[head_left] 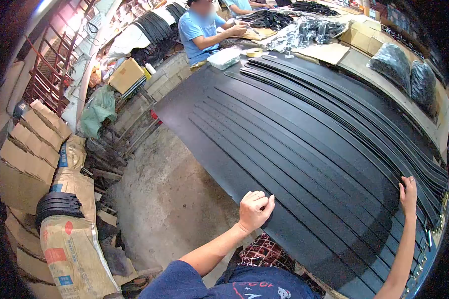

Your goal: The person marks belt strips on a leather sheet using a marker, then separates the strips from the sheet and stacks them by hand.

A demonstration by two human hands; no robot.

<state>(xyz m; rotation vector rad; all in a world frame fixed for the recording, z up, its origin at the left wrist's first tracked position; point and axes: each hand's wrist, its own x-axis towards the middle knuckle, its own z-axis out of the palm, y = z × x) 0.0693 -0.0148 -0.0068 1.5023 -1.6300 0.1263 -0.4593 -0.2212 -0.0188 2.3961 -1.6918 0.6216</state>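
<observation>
Several long black strips lie side by side across a dark table. My left hand is closed above the table's near edge, beside the end of the leftmost strip; what its fingers hold, if anything, is hidden. On the right, my right hand has its fingers bent together at the side of a thick bundle of black strips. Its fingertips are close to one strip, and whether they grip it is too small to tell. Metal-looking ends show at the bundle's near end.
A person in blue sits beyond the table's far end, near a clear plastic box. Bagged black items rest along the far right. Cartons and a brown sack stand at the left.
</observation>
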